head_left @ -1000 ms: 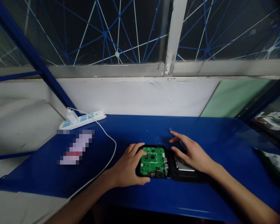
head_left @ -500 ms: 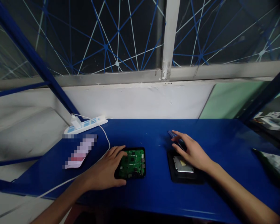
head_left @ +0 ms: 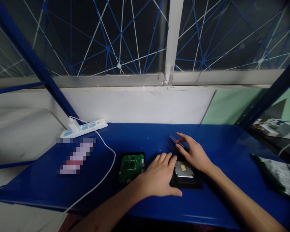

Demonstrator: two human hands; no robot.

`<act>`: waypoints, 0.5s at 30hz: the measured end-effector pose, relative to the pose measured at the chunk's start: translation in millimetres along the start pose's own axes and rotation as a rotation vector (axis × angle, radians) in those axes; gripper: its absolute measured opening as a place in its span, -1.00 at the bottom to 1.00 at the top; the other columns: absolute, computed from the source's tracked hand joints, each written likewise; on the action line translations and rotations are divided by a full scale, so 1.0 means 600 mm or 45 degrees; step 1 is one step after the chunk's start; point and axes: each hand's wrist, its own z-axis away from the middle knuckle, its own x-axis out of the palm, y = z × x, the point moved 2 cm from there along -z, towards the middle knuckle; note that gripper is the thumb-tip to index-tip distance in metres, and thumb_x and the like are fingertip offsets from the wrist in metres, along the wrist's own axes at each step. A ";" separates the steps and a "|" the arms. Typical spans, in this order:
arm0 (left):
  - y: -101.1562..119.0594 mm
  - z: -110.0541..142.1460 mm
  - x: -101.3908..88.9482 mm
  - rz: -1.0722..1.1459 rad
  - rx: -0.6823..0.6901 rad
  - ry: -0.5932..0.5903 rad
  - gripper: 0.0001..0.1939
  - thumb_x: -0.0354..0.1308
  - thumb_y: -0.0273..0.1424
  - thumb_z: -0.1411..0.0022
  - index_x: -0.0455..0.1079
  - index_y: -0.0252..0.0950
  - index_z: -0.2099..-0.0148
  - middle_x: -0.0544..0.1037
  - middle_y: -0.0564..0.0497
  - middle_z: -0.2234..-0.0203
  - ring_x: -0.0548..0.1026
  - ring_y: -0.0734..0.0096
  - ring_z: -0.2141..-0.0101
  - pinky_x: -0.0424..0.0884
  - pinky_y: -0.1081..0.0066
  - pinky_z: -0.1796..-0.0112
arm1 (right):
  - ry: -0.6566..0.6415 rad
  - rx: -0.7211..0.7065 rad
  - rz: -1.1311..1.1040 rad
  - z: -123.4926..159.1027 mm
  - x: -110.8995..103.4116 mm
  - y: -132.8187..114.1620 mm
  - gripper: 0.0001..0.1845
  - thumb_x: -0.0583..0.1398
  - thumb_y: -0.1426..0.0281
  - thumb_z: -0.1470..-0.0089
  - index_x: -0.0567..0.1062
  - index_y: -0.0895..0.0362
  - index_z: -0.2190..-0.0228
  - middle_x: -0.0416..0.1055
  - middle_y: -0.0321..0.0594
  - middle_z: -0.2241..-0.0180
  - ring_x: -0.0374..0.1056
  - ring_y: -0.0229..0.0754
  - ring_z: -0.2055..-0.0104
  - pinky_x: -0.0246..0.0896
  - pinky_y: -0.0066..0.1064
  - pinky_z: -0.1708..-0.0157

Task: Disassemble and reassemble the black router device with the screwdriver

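Note:
My left hand (head_left: 160,175) has its fingers spread and lies at the left edge of a black plastic cover (head_left: 187,184) that bears a silver metal plate (head_left: 185,171) with a small yellowish pad. Above that cover, my right hand (head_left: 195,153) pinches a slim, translucent purple-blue item (head_left: 172,139) between thumb and a finger; the index finger sticks out. Most of the item's far end is hidden under the hand. Left of my left hand sits an open black case holding a green circuit board (head_left: 130,166); my wrist covers its lower right corner.
A white power strip (head_left: 87,128) with a plugged-in charger stands at the back left, its white cable (head_left: 108,174) curving across the blue table (head_left: 140,203). A blurred-out flat item (head_left: 77,158) lies on the left. At the right edge rests a shiny bag (head_left: 275,177).
My left hand has left the circuit board and moved right to the black cover. My right thumb and finger have drawn together at the slim translucent item. The view has shifted slightly right.

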 end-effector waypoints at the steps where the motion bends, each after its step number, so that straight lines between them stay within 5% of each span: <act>1: -0.003 -0.008 0.004 -0.008 0.012 0.009 0.14 0.38 0.15 0.05 0.03 -0.38 -0.38 0.25 -0.38 -0.27 0.19 -0.35 -0.27 0.14 -0.17 -0.22 | 0.001 0.000 0.001 0.000 0.000 0.001 -0.49 0.11 0.23 -0.29 0.25 0.08 -0.21 0.54 -0.10 0.08 0.45 0.03 -0.03 0.34 -0.02 -0.09; 9: -0.011 -0.009 -0.006 0.017 0.030 0.082 0.03 0.47 0.03 0.20 0.20 -0.34 -0.23 0.41 -0.24 -0.01 0.36 -0.21 -0.05 0.28 -0.09 -0.13 | -0.093 -0.006 -0.009 0.002 0.002 -0.001 -0.49 0.11 0.22 -0.30 0.27 0.08 -0.21 0.54 -0.08 0.09 0.46 0.03 0.00 0.36 0.02 -0.06; 15: -0.033 0.018 -0.050 0.019 0.084 0.154 -0.04 0.50 -0.11 0.32 0.26 -0.33 -0.13 0.40 -0.22 0.01 0.36 -0.17 0.02 0.37 -0.06 -0.03 | -0.422 -0.233 -0.093 0.013 0.001 -0.026 -0.31 0.18 0.01 -0.22 0.24 0.03 -0.27 0.50 -0.04 -0.05 0.43 0.07 -0.10 0.35 -0.01 -0.10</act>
